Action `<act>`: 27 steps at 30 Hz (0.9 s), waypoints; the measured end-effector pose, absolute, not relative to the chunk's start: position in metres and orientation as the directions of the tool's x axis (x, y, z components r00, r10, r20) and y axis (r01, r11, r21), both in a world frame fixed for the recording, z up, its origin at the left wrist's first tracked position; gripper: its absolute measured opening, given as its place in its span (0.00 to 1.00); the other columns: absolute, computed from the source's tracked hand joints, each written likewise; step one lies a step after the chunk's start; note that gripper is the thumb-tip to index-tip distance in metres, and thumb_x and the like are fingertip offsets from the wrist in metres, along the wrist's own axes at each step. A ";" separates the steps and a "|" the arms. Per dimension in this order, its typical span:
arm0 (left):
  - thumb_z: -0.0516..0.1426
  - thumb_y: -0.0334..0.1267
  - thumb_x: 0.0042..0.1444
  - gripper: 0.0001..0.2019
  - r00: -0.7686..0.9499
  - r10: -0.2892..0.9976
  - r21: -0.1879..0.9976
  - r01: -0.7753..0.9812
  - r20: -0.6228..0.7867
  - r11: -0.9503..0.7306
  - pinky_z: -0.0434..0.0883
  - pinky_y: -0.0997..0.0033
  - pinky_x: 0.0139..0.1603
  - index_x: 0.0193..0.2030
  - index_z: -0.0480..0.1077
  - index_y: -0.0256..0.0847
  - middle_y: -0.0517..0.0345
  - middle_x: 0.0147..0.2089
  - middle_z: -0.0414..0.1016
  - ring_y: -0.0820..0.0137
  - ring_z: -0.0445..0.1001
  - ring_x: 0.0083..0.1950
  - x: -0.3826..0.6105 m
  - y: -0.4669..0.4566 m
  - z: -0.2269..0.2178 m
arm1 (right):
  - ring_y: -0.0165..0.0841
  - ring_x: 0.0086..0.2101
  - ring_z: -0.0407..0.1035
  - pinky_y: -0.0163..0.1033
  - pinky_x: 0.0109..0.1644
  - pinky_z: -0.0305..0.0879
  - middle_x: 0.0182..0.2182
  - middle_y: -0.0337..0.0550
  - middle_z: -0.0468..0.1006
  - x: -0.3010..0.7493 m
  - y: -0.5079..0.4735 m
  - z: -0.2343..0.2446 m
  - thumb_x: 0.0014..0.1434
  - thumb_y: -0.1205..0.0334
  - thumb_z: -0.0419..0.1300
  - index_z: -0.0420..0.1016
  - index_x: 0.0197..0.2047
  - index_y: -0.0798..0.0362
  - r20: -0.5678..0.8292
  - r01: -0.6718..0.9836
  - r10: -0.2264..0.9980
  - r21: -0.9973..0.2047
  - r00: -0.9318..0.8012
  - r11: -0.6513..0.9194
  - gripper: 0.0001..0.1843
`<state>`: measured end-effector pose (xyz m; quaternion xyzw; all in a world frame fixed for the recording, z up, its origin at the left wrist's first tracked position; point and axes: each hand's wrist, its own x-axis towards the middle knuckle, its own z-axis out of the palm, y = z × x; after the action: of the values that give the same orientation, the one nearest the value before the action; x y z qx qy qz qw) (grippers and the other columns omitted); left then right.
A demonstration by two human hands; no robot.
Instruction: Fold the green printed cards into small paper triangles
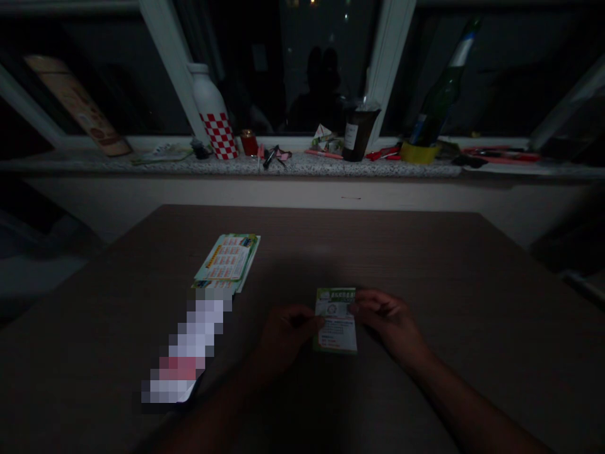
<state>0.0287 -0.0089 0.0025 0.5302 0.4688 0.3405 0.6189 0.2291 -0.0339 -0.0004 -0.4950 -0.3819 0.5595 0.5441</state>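
Observation:
A small green-and-white printed leaflet [336,331] is held upright-facing above the dark table [406,252]. At its left edge, my left hand [286,337] is closed in a pinch, thumb on the front. My right hand [394,325] pinches the upper right edge between thumb and fingers. To the left lies a stack of similar printed leaflets [227,258], slightly fanned. Just in front of that stack is a long bright thing [193,340], blurred into blocks, so its kind cannot be made out.
Along the stone windowsill [293,165] stand a red-checked white bottle [215,113], a tan tumbler [80,107], a small red jar [248,143], a dark cup [358,133] and a green bottle [437,101] inside a yellow tape roll [420,152]. Several pens and small items lie among them.

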 end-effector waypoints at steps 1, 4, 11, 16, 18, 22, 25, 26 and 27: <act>0.64 0.43 0.47 0.10 0.330 0.918 0.976 0.074 -0.220 0.207 0.70 0.70 0.34 0.25 0.75 0.37 0.57 0.27 0.78 0.68 0.75 0.31 0.029 -0.009 0.002 | 0.33 0.26 0.74 0.37 0.33 0.69 0.24 0.41 0.81 0.230 -0.034 -0.001 0.41 0.55 0.74 0.79 0.29 0.53 -0.137 -0.228 0.986 -0.967 0.099 -0.111 0.15; 0.64 0.42 0.47 0.10 0.341 0.911 0.973 0.081 -0.232 0.218 0.70 0.71 0.34 0.26 0.75 0.37 0.58 0.27 0.78 0.68 0.75 0.30 0.029 -0.009 0.002 | 0.31 0.24 0.72 0.36 0.30 0.67 0.22 0.40 0.80 0.231 -0.033 -0.002 0.42 0.55 0.73 0.77 0.27 0.53 -0.130 -0.220 0.985 -0.970 0.114 -0.102 0.13; 0.64 0.41 0.47 0.09 0.379 0.886 0.964 0.094 -0.266 0.249 0.69 0.72 0.33 0.27 0.75 0.37 0.58 0.28 0.78 0.70 0.74 0.30 0.027 -0.011 0.007 | 0.29 0.24 0.70 0.34 0.29 0.65 0.22 0.37 0.78 0.231 -0.034 0.001 0.44 0.56 0.72 0.78 0.29 0.53 -0.080 -0.189 0.987 -0.980 0.139 -0.053 0.12; 0.65 0.41 0.47 0.09 0.395 0.883 0.967 0.090 -0.255 0.239 0.69 0.73 0.33 0.25 0.75 0.37 0.58 0.27 0.78 0.70 0.74 0.30 0.027 -0.011 0.009 | 0.31 0.23 0.71 0.35 0.29 0.66 0.21 0.38 0.79 0.231 -0.034 0.003 0.45 0.55 0.71 0.78 0.30 0.53 -0.082 -0.191 0.987 -0.980 0.139 -0.055 0.12; 0.65 0.41 0.47 0.09 0.405 0.883 0.971 0.083 -0.238 0.224 0.69 0.73 0.33 0.26 0.76 0.37 0.58 0.27 0.78 0.70 0.74 0.30 0.026 -0.010 0.007 | 0.31 0.23 0.72 0.35 0.29 0.67 0.22 0.39 0.80 0.232 -0.034 0.003 0.45 0.55 0.71 0.78 0.29 0.53 -0.073 -0.205 0.988 -0.978 0.137 -0.044 0.12; 0.65 0.42 0.47 0.10 0.359 0.904 0.972 0.065 -0.232 0.224 0.70 0.72 0.34 0.26 0.76 0.37 0.57 0.28 0.79 0.69 0.75 0.31 0.026 -0.010 0.003 | 0.32 0.27 0.75 0.36 0.32 0.70 0.26 0.40 0.82 0.231 -0.033 0.002 0.45 0.54 0.72 0.78 0.37 0.51 -0.087 -0.276 0.992 -0.959 0.096 -0.057 0.17; 0.64 0.44 0.48 0.11 0.263 0.941 0.977 0.040 -0.212 0.209 0.72 0.69 0.37 0.27 0.75 0.37 0.57 0.29 0.79 0.67 0.76 0.33 0.030 -0.012 0.003 | 0.33 0.29 0.76 0.37 0.34 0.72 0.28 0.42 0.83 0.226 -0.035 0.001 0.44 0.54 0.72 0.78 0.38 0.51 -0.070 -0.247 0.995 -0.968 0.075 -0.050 0.18; 0.63 0.44 0.49 0.11 0.235 0.951 0.980 0.039 -0.200 0.196 0.72 0.68 0.38 0.28 0.75 0.37 0.57 0.30 0.79 0.66 0.77 0.34 0.032 -0.012 0.003 | 0.33 0.29 0.76 0.37 0.34 0.72 0.28 0.42 0.82 0.224 -0.036 0.000 0.45 0.54 0.72 0.78 0.35 0.52 -0.048 -0.209 0.996 -0.977 0.081 -0.030 0.16; 0.63 0.44 0.49 0.11 0.217 0.958 0.982 0.052 -0.188 0.181 0.72 0.68 0.38 0.28 0.75 0.37 0.57 0.30 0.79 0.65 0.77 0.35 0.033 -0.013 0.003 | 0.33 0.28 0.76 0.37 0.33 0.73 0.28 0.42 0.82 0.223 -0.037 -0.001 0.47 0.55 0.71 0.78 0.33 0.52 -0.017 -0.157 0.995 -0.988 0.095 -0.002 0.13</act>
<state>0.0335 -0.0126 0.0032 0.5115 0.4935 0.3845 0.5890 0.2226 -0.0369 -0.0014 -0.4849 -0.4320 0.5157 0.5588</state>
